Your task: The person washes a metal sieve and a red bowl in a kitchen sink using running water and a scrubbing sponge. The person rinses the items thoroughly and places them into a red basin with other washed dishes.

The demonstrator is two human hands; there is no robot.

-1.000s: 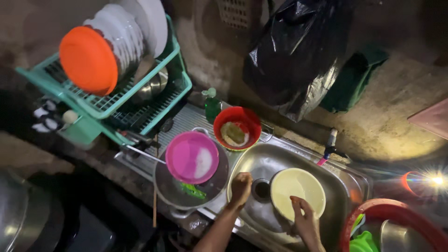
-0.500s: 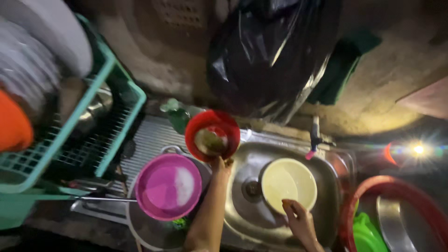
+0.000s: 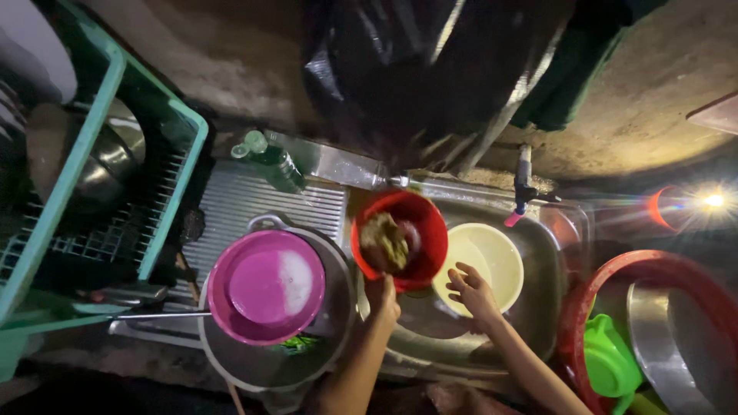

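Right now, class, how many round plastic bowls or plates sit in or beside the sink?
3: a pink plate on the pot at left, a red bowl held by the left hand, and a cream bowl in the sink. Others may be hidden.

A red plastic bowl [image 3: 407,230] sits tilted over the left edge of the steel sink [image 3: 530,323], its mouth turned toward the viewer; a brownish-green scrubbing pad [image 3: 384,242] lies inside it against the left wall; the left hand [image 3: 382,296] grips the bowl's lower rim; just beside it, to the right, a pale yellow bowl [image 3: 492,257] rests in the sink basin, upright and open, partly overlapped by the red one; the right hand [image 3: 473,292] lies on the yellow bowl's near rim, fingers spread over the edge
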